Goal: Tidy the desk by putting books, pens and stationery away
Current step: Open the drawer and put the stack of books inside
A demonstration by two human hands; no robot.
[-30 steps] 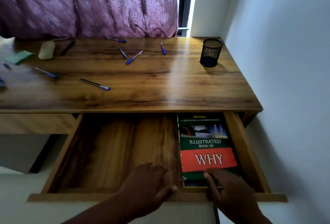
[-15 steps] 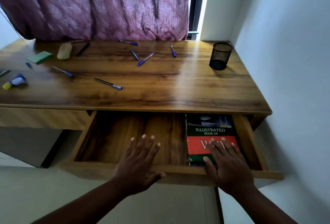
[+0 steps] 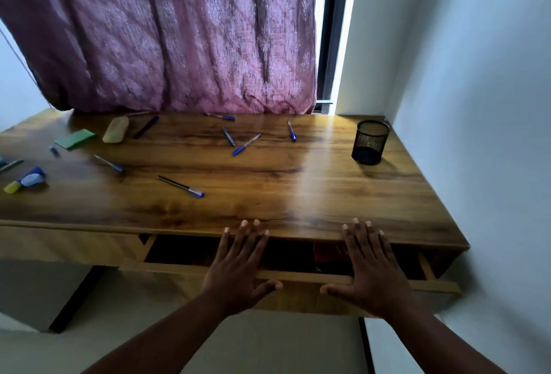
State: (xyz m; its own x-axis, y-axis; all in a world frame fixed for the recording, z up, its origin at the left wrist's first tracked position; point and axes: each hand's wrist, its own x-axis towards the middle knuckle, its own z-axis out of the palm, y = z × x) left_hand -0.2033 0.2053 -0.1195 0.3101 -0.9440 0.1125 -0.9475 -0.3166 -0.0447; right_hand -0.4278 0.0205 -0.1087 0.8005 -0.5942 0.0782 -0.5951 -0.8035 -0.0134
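The drawer [image 3: 301, 278] under the wooden desk [image 3: 268, 182] stands only a narrow gap open. A sliver of the red book [image 3: 328, 253] shows inside it at the right. My left hand [image 3: 238, 269] and my right hand [image 3: 368, 266] lie flat with straight fingers against the drawer front, fingertips reaching the desk edge. Several blue pens lie scattered on the desk, one [image 3: 181, 186] nearest the front, others [image 3: 246, 144] toward the back. A black mesh pen cup [image 3: 369, 142] stands at the back right.
At the far left lie a green pad [image 3: 75, 139], a pale eraser [image 3: 115, 134], a black pen [image 3: 145, 127] and a yellow and blue highlighter [image 3: 24, 180]. A purple curtain [image 3: 167, 33] hangs behind the desk. A white wall [image 3: 477, 105] bounds the right side.
Both hands have pushed the drawer inward, from wide open to a narrow gap. The book is now almost hidden. The view has tilted up toward the curtain.
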